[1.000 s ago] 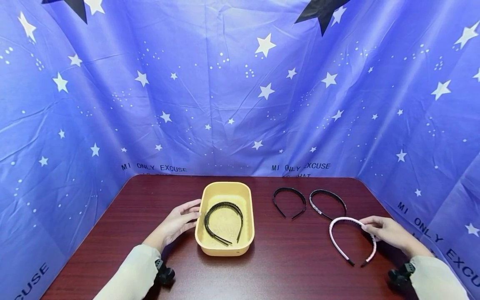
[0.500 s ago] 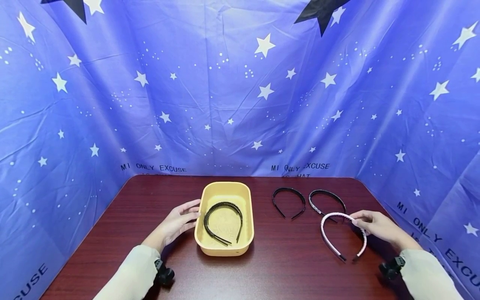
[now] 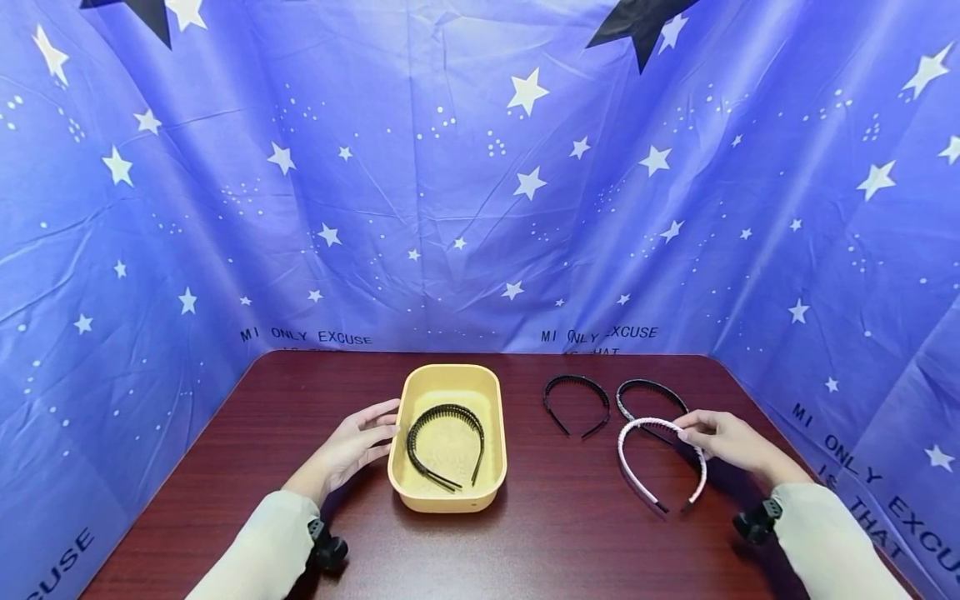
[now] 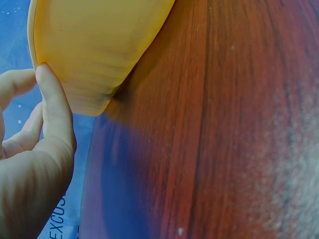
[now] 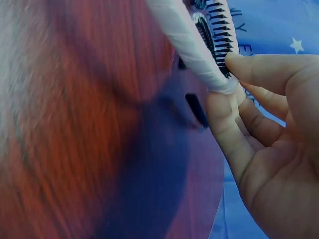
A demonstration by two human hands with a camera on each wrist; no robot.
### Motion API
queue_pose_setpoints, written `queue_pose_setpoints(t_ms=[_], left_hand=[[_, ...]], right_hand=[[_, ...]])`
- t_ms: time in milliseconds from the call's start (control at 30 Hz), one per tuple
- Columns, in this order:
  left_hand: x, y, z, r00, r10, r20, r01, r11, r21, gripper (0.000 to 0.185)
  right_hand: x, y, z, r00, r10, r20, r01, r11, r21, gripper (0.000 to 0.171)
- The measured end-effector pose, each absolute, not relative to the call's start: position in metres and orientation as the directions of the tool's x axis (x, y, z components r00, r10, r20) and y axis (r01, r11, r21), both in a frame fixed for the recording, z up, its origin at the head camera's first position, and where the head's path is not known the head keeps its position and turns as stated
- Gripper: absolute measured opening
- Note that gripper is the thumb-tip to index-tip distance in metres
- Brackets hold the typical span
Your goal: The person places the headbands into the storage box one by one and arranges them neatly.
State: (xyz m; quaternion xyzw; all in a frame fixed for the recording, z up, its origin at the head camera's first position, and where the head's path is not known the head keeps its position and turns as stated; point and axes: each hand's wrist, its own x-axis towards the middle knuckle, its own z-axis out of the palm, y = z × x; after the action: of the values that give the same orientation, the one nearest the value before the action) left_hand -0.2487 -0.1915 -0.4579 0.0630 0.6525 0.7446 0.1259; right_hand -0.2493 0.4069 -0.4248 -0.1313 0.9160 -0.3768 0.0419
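Four headbands are in my view, and my right hand [image 3: 723, 435] pinches the pink-white headband [image 3: 660, 462] at its far right curve, thumb and fingers closed on the band; the right wrist view shows its comb teeth right at my fingertips [image 5: 239, 67]. That band sits on the right half of the table [image 3: 570, 533], its open ends pointing toward the near edge, its far arc overlapping the near side of the right black headband [image 3: 651, 397]. Just left of that one lies the middle black headband [image 3: 577, 400], apart from it.

My left hand [image 3: 352, 446] rests against the left wall of the yellow tray [image 3: 448, 500], fingers fairly straight and touching the rim rather than wrapping it; the left wrist view shows a finger [image 4: 52, 104] pressed to the tray's outer side. Inside the tray lies a toothed black headband [image 3: 444, 442].

Between the tray and the pink-white headband there is a bare strip of tabletop, and more open wood along the near edge. The blue star backdrop [image 3: 480, 183] closes in tight at the far, left and right edges.

Both wrist views are blurred across the tabletop, and the right one cuts off most of the held band. Whether the band is lifted or touching the wood, I cannot tell.
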Motion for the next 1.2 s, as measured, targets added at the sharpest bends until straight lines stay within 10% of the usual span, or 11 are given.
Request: queue_pose_setpoints(t_ms=[1200], left_hand=[[-0.249, -0.192, -0.456, -0.962, 0.261, -0.08, -0.114, -0.118, 0.986, 0.064]], right_hand=[[-0.289, 0.332, -0.413, -0.923, -0.383, 0.035, -0.268, 0.576, -0.772, 0.026]])
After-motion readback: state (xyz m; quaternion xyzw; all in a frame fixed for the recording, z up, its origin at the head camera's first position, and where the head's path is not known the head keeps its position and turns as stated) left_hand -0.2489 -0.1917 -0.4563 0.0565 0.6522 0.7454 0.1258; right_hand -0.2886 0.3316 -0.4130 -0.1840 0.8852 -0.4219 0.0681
